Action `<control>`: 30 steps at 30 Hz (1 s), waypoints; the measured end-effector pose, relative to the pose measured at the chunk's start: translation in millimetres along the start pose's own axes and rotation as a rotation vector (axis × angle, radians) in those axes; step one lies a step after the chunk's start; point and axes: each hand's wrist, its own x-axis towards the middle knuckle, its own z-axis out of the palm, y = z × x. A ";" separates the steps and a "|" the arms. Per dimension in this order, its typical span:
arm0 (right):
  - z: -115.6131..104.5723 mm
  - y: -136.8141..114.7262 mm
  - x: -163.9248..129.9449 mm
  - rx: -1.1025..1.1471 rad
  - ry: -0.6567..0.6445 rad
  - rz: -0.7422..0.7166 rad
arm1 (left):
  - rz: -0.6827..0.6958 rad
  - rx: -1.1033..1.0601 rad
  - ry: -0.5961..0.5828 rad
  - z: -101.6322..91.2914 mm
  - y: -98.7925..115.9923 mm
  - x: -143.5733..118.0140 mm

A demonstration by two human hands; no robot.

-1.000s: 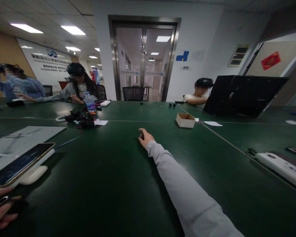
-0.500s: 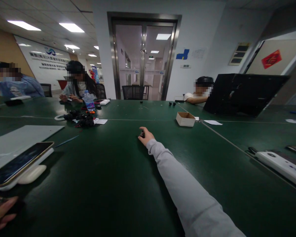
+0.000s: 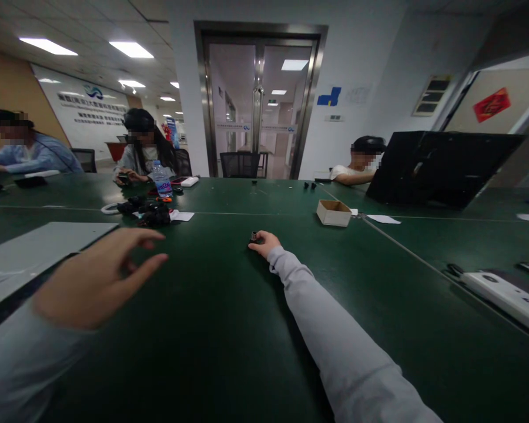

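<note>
- Our right hand (image 3: 267, 242) lies far out on the green surface (image 3: 229, 329), arm fully stretched, fingers loosely curled; its fingertips touch a small dark part (image 3: 254, 236) that sits on the surface, and we cannot tell whether they grip it.
- Our left hand (image 3: 99, 276) hangs above the surface, nearer to us, open and holding nothing, thumb and fingers spread forward.
- A grey board (image 3: 30, 252) lies just left of the left hand.
- A small cardboard box (image 3: 334, 212) stands to the right beyond the right hand, well apart from it.
- A heap of black parts (image 3: 150, 212) and a bottle (image 3: 161, 180) sit far left.
- A white device (image 3: 506, 294) lies at the right edge.
- Three other people sit along the far side.
</note>
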 end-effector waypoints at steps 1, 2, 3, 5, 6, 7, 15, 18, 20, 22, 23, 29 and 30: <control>0.0 -0.9 -0.6 0.000 0.009 -0.014 | 0.102 -0.033 -0.030 8.8 16.0 14.3; -0.4 -2.1 -1.4 -0.003 0.018 -0.030 | 0.192 -0.065 -0.073 21.3 31.9 31.6; -1.2 -3.6 -2.3 -0.006 0.027 -0.045 | 0.259 -0.085 -0.112 36.6 46.7 50.7; -3.4 -6.9 -4.1 -0.014 0.041 -0.064 | 0.346 -0.146 -0.174 72.2 70.6 89.2; -4.5 -8.4 -4.7 -0.019 0.042 -0.064 | 0.349 -0.192 -0.188 90.3 79.6 106.4; -5.5 -9.4 -5.1 -0.023 0.037 -0.059 | 0.331 -0.241 -0.178 107.4 86.9 121.3; -5.2 0.4 2.4 -0.069 0.038 0.006 | 0.119 -0.812 -0.070 200.6 109.9 152.5; -4.5 2.6 4.3 0.043 0.023 0.037 | 0.050 -0.944 -0.060 220.3 103.9 148.7; -5.6 2.0 5.0 0.208 -0.033 0.069 | 0.001 -1.018 -0.038 227.3 99.1 148.1; -8.2 1.2 5.6 0.384 -0.095 0.091 | -0.046 -1.105 -0.029 230.0 95.7 149.0; -9.9 1.0 5.9 0.454 -0.118 0.096 | -0.062 -1.146 -0.031 230.2 94.5 149.8; -17.2 4.9 7.0 0.627 -0.176 0.093 | -0.175 -1.330 -0.068 227.0 91.4 152.6; -17.3 5.6 7.0 0.640 -0.174 0.091 | -0.192 -1.334 -0.074 226.4 91.4 152.5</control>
